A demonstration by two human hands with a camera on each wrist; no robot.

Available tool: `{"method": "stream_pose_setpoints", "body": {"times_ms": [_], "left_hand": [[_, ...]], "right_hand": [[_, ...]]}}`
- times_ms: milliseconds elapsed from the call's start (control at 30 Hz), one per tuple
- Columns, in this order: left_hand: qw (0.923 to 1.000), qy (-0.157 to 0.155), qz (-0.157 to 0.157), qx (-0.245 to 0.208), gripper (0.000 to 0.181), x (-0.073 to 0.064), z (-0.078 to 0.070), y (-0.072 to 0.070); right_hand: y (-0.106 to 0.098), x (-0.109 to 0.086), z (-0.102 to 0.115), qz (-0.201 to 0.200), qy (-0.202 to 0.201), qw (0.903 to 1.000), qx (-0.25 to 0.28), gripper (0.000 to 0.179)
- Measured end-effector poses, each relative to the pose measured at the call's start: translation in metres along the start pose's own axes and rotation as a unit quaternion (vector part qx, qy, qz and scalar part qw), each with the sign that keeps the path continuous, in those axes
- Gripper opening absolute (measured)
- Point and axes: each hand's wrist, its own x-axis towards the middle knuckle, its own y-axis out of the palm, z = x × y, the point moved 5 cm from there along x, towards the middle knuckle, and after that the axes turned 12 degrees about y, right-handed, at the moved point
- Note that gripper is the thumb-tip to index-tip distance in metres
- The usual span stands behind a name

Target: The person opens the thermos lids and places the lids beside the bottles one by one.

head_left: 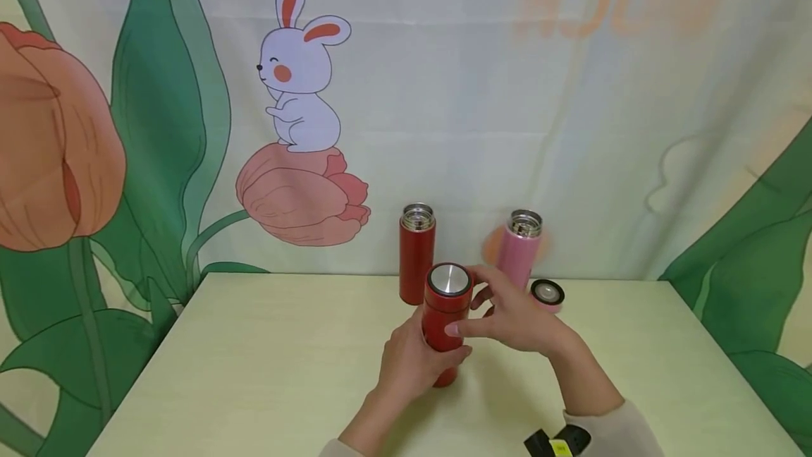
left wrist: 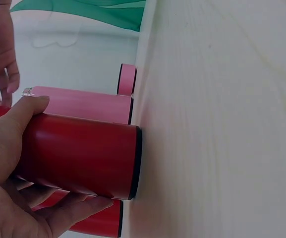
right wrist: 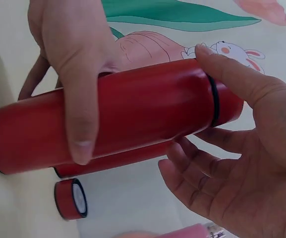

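My left hand (head_left: 412, 358) grips the body of a red thermos (head_left: 444, 330), its thumb across the front. This thermos wears its red lid with a silver top disc (head_left: 450, 279). My right hand (head_left: 514, 312) is around the upper part, thumb near the black seam under the lid. In the right wrist view its fingers (right wrist: 192, 183) are loosely bent, and a gap shows between palm and lid. The base stands close to the tabletop; whether it touches I cannot tell. Behind it stands a second red thermos (head_left: 416, 259), uncapped, and a pink thermos (head_left: 520, 249), also uncapped.
A pink lid (head_left: 548, 293) lies beside the pink thermos. A red lid (right wrist: 69, 198) on the table shows in the right wrist view. The pale wooden table (head_left: 241, 372) ends at a printed cloth backdrop (head_left: 444, 90) close behind the bottles.
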Motion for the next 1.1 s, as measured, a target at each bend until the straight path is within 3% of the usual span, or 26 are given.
{"method": "stream_pose_setpoints", "body": {"times_ms": [267,400,633,967,1100], "left_hand": [[0.9998,-0.012,-0.009,0.010,0.063,0.003,-0.001,-0.004],[0.9997,-0.024,-0.001,0.001,0.063,0.003,0.000,-0.001],[0.9994,-0.032,0.007,0.008,0.068,0.003,0.003,0.003],[0.9989,-0.043,0.011,0.012,0.068,0.001,0.004,0.004],[0.9993,-0.035,0.008,0.014,0.067,0.002,0.003,0.002]], "right_hand": [[-0.016,0.010,0.039,0.010,-0.032,0.9918,-0.124,0.066],[-0.017,0.012,0.053,0.013,-0.008,0.9810,-0.193,0.066],[-0.014,0.016,0.070,-0.007,0.044,0.9530,-0.300,0.058],[-0.004,0.029,0.085,0.010,0.123,0.9149,-0.384,0.040],[-0.003,0.032,0.089,0.007,0.132,0.9073,-0.399,0.038]]}}
